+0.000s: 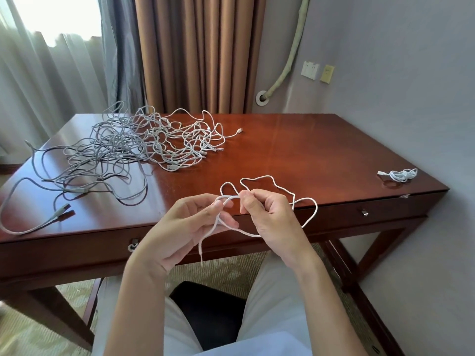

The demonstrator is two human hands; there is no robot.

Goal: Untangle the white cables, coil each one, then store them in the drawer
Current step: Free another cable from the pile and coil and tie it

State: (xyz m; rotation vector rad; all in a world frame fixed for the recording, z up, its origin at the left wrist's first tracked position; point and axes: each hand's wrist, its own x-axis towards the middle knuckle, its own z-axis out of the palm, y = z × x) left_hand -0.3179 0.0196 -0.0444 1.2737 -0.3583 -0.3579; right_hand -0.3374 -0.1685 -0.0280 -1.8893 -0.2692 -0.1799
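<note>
A single white cable (276,181) loops in the air above the desk's front edge. My left hand (190,224) pinches its loops between thumb and fingers, and one end hangs down below that hand. My right hand (270,214) pinches the same cable beside the left thumb, with a wide loop trailing to the right. A big tangle of white cables (144,142) lies on the left half of the desk, one plug end near the front left. A small coiled white cable (402,174) rests at the desk's right edge. Two drawers (365,213) under the desktop are closed.
The dark red wooden desk (295,150) stands against brown curtains and a grey wall with sockets. My legs in light trousers and a dark seat are below the hands. Patterned carpet covers the floor.
</note>
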